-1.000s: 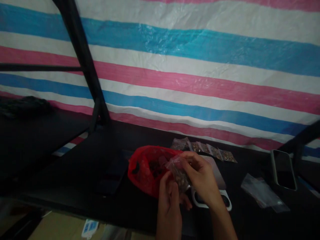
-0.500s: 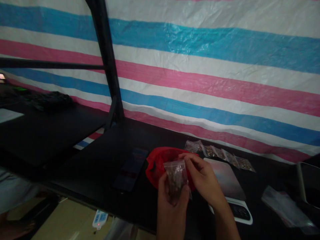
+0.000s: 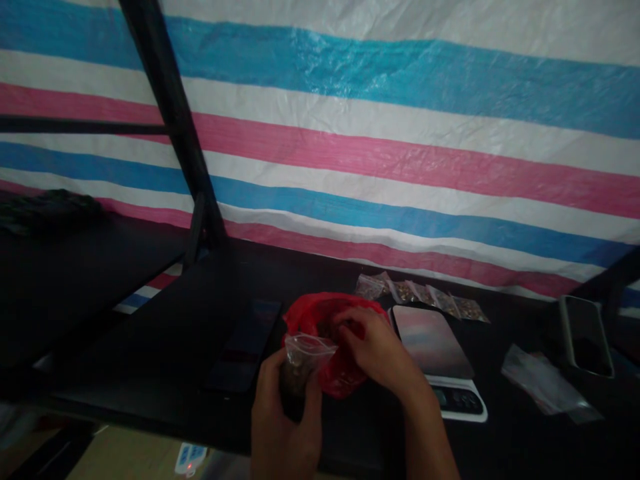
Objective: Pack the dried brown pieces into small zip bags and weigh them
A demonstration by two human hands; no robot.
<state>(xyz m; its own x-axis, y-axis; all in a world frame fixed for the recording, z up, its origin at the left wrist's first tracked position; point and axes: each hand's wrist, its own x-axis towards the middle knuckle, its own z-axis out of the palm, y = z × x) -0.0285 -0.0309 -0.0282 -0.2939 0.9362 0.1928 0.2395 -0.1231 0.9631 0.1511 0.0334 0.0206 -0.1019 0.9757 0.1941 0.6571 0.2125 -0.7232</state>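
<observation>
My left hand (image 3: 286, 407) is closed around a small clear zip bag (image 3: 303, 363), partly filled with brownish bits, its mouth open at the top. Just beyond it on the black table lies an open red plastic bag (image 3: 345, 380) with dark brown bits inside. My right hand (image 3: 373, 343) dips into the red bag, fingers bent together at its contents; whatever is between the fingertips is hidden. To the right of that hand stands a kitchen scale (image 3: 433, 340) with a metal plate and a white front edge.
Several filled zip bags (image 3: 425, 295) lie in a row behind the scale. A stack of flat clear bags (image 3: 545, 380) and a phone (image 3: 586, 335) are at the right. Left of the red bag lies a dark flat device (image 3: 244, 347). A black metal post (image 3: 175, 127) rises before the striped sheet.
My right hand has moved from the zip bag's edge into the red bag. My left hand with the zip bag has shifted left and lower. The view has turned rightward.
</observation>
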